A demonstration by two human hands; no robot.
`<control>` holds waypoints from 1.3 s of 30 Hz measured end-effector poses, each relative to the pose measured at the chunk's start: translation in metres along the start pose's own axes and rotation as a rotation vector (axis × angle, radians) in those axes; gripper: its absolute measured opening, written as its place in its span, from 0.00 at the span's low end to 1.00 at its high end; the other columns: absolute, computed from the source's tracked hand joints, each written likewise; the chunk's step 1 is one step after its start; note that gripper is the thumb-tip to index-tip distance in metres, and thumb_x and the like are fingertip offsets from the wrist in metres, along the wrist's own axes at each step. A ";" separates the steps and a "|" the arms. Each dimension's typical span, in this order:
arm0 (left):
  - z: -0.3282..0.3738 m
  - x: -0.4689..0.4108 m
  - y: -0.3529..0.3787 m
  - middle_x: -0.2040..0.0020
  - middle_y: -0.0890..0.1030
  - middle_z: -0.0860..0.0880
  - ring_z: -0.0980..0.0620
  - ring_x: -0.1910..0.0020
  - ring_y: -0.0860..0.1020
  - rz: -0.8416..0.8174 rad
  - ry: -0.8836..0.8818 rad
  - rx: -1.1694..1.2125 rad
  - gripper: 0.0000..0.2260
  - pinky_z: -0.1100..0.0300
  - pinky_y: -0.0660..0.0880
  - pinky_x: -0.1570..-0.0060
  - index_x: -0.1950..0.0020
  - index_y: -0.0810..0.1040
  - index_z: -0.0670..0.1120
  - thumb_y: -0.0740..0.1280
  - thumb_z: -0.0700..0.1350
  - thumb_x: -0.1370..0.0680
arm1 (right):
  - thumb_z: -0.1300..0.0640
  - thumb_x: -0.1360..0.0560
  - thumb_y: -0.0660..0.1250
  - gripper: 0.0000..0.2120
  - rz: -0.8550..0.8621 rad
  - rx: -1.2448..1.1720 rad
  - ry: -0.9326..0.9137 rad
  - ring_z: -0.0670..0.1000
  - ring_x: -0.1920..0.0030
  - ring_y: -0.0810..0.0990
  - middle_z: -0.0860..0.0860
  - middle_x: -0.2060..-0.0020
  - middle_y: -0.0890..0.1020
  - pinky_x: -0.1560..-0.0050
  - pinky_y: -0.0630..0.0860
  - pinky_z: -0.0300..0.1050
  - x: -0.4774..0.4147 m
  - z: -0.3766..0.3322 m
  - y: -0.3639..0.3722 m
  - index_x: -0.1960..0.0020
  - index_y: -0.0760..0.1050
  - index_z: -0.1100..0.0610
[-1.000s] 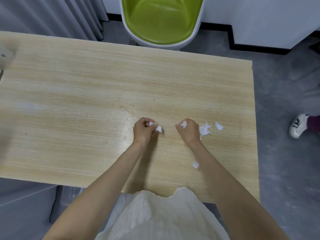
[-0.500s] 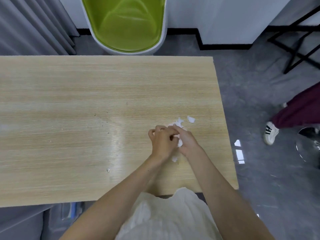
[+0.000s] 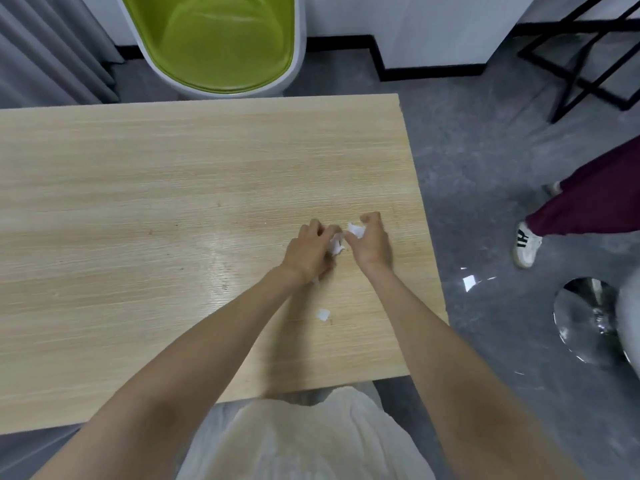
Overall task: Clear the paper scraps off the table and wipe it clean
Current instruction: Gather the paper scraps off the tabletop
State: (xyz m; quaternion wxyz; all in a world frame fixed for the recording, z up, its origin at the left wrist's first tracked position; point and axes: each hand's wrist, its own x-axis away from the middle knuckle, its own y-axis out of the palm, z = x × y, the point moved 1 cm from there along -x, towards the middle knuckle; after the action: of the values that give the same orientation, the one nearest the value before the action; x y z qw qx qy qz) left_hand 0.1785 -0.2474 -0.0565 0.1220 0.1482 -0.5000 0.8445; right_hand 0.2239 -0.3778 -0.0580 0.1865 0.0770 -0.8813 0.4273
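Note:
Both hands rest side by side on the right part of the light wooden table [image 3: 138, 209]. My left hand [image 3: 308, 251] is curled around crumpled white paper scraps [image 3: 336, 244] that show between its fingers. My right hand [image 3: 372, 242] pinches another white scrap [image 3: 356, 231] with thumb and fingers. One small white scrap [image 3: 323, 314] lies loose on the table nearer to me, below my left wrist. No cloth or wipe is in view.
A green and white chair [image 3: 221, 43] stands behind the table's far edge. At the right, a person's leg in dark red trousers and a white shoe [image 3: 526, 242] are on the grey floor, near a chrome stool base [image 3: 585, 320]. The table's right edge is close to my right hand.
My hands came together from apart, then moved slightly farther up the table. The scraps that lay to the right of my right hand are now in my hands.

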 end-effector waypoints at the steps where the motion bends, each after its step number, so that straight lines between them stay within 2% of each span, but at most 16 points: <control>1: 0.002 -0.003 -0.001 0.39 0.66 0.45 0.46 0.41 0.67 -0.017 0.019 -0.025 0.21 0.53 0.72 0.56 0.33 0.69 0.49 0.67 0.42 0.25 | 0.50 0.26 0.69 0.17 -0.018 0.032 -0.015 0.56 0.50 0.77 0.50 0.44 0.77 0.53 0.75 0.49 -0.002 -0.001 0.001 0.42 0.67 0.51; 6: -0.004 -0.006 -0.003 0.43 0.72 0.46 0.47 0.45 0.73 -0.068 0.059 -0.001 0.10 0.58 0.69 0.54 0.41 0.75 0.43 0.63 0.38 0.23 | 0.52 0.23 0.65 0.07 -0.058 0.182 -0.055 0.58 0.56 0.77 0.55 0.55 0.79 0.61 0.71 0.45 -0.006 0.001 0.004 0.52 0.68 0.54; 8: -0.009 -0.005 -0.006 0.49 0.75 0.46 0.48 0.51 0.74 -0.041 0.018 0.152 0.05 0.58 0.71 0.54 0.52 0.77 0.42 0.65 0.35 0.25 | 0.54 0.24 0.66 0.08 -0.062 0.125 -0.037 0.56 0.60 0.74 0.55 0.59 0.77 0.63 0.68 0.44 -0.004 0.001 0.001 0.54 0.69 0.57; 10: -0.014 0.000 -0.014 0.56 0.79 0.47 0.51 0.56 0.74 0.049 -0.080 0.475 0.07 0.63 0.72 0.57 0.62 0.76 0.44 0.68 0.33 0.27 | 0.58 0.26 0.67 0.07 -0.090 -0.082 0.038 0.53 0.65 0.73 0.55 0.62 0.76 0.68 0.68 0.40 0.002 0.000 -0.003 0.56 0.71 0.60; 12: -0.018 0.008 -0.022 0.59 0.80 0.48 0.53 0.60 0.76 0.154 -0.232 0.793 0.10 0.67 0.71 0.62 0.64 0.76 0.46 0.71 0.35 0.27 | 0.64 0.27 0.67 0.04 -0.172 -0.456 0.184 0.52 0.69 0.76 0.57 0.61 0.79 0.72 0.71 0.37 0.013 -0.001 -0.004 0.56 0.73 0.59; 15: -0.017 0.018 -0.026 0.62 0.78 0.48 0.54 0.64 0.77 0.198 -0.434 1.198 0.06 0.65 0.74 0.67 0.60 0.77 0.42 0.71 0.34 0.27 | 0.72 0.27 0.64 0.12 -0.322 -0.905 0.329 0.55 0.64 0.81 0.61 0.56 0.80 0.64 0.79 0.45 0.030 -0.004 -0.001 0.47 0.76 0.61; 18: -0.011 0.025 -0.022 0.62 0.78 0.49 0.51 0.61 0.76 0.268 -0.544 1.327 0.07 0.61 0.73 0.61 0.61 0.76 0.45 0.70 0.35 0.26 | 0.68 0.23 0.60 0.11 -0.506 -1.133 0.357 0.55 0.59 0.82 0.61 0.56 0.81 0.61 0.80 0.44 0.041 -0.012 0.004 0.41 0.74 0.69; 21: 0.005 0.034 -0.012 0.59 0.80 0.47 0.49 0.58 0.79 0.415 -0.586 1.254 0.06 0.58 0.76 0.59 0.60 0.77 0.45 0.69 0.35 0.26 | 0.51 0.19 0.58 0.17 -0.670 -1.224 0.441 0.50 0.60 0.83 0.57 0.56 0.83 0.62 0.79 0.41 0.048 -0.021 0.013 0.46 0.76 0.64; 23: 0.017 0.040 -0.006 0.60 0.80 0.49 0.48 0.59 0.79 0.459 -0.564 1.130 0.05 0.53 0.78 0.57 0.59 0.77 0.45 0.68 0.36 0.25 | 0.45 0.21 0.59 0.20 -0.679 -1.185 0.462 0.52 0.56 0.83 0.56 0.53 0.83 0.56 0.78 0.45 0.050 -0.024 0.021 0.47 0.78 0.62; 26: 0.028 0.051 -0.003 0.61 0.78 0.53 0.54 0.63 0.77 0.471 -0.439 0.989 0.08 0.57 0.75 0.59 0.48 0.79 0.46 0.64 0.36 0.22 | 0.49 0.22 0.64 0.16 -0.625 -1.079 0.438 0.54 0.51 0.82 0.57 0.51 0.82 0.54 0.77 0.48 0.053 -0.023 0.025 0.46 0.78 0.61; 28: 0.028 0.056 -0.005 0.59 0.79 0.54 0.56 0.61 0.78 0.415 -0.388 1.034 0.20 0.61 0.75 0.57 0.31 0.70 0.50 0.63 0.37 0.22 | 0.55 0.22 0.65 0.09 -0.609 -1.076 0.436 0.51 0.57 0.83 0.55 0.55 0.83 0.58 0.78 0.45 0.054 -0.024 0.022 0.50 0.79 0.60; 30: 0.019 0.058 -0.006 0.59 0.80 0.54 0.56 0.55 0.79 0.268 -0.378 1.108 0.28 0.59 0.74 0.47 0.26 0.62 0.53 0.65 0.40 0.23 | 0.61 0.22 0.65 0.04 -0.568 -1.072 0.448 0.50 0.64 0.83 0.54 0.60 0.84 0.65 0.78 0.43 0.052 -0.026 0.018 0.53 0.78 0.60; 32: 0.000 0.056 -0.004 0.56 0.83 0.59 0.57 0.44 0.77 0.179 -0.374 1.091 0.23 0.52 0.65 0.33 0.32 0.68 0.58 0.66 0.46 0.26 | 0.65 0.24 0.66 0.02 -0.494 -1.043 0.456 0.51 0.67 0.80 0.56 0.61 0.82 0.71 0.73 0.40 0.046 -0.025 0.014 0.52 0.76 0.61; 33: -0.011 0.055 -0.005 0.53 0.83 0.61 0.57 0.42 0.76 0.209 -0.385 1.061 0.19 0.49 0.62 0.30 0.37 0.72 0.60 0.66 0.47 0.27 | 0.66 0.24 0.65 0.03 -0.453 -0.995 0.447 0.50 0.69 0.78 0.56 0.61 0.81 0.72 0.70 0.39 0.042 -0.023 0.012 0.51 0.76 0.62; 36: -0.039 0.052 -0.009 0.48 0.80 0.56 0.53 0.41 0.75 0.358 -0.445 0.686 0.10 0.52 0.62 0.35 0.47 0.79 0.56 0.67 0.44 0.27 | 0.65 0.24 0.66 0.07 -0.362 -0.796 0.378 0.46 0.73 0.73 0.55 0.61 0.83 0.74 0.64 0.37 0.035 -0.015 0.005 0.47 0.78 0.62; 39: -0.051 0.046 -0.006 0.46 0.77 0.52 0.51 0.40 0.70 0.309 -0.384 0.346 0.08 0.57 0.55 0.45 0.48 0.79 0.52 0.71 0.46 0.27 | 0.59 0.27 0.70 0.04 -0.222 -0.579 0.303 0.47 0.67 0.76 0.50 0.60 0.83 0.70 0.68 0.38 0.031 -0.010 0.002 0.53 0.78 0.58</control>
State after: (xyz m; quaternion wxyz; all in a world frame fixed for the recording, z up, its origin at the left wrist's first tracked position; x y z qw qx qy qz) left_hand 0.1316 -0.1965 -0.0578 -0.1320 0.2460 -0.3791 0.8823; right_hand 0.1969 -0.3680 -0.0419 0.3745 0.0519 -0.9146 0.1434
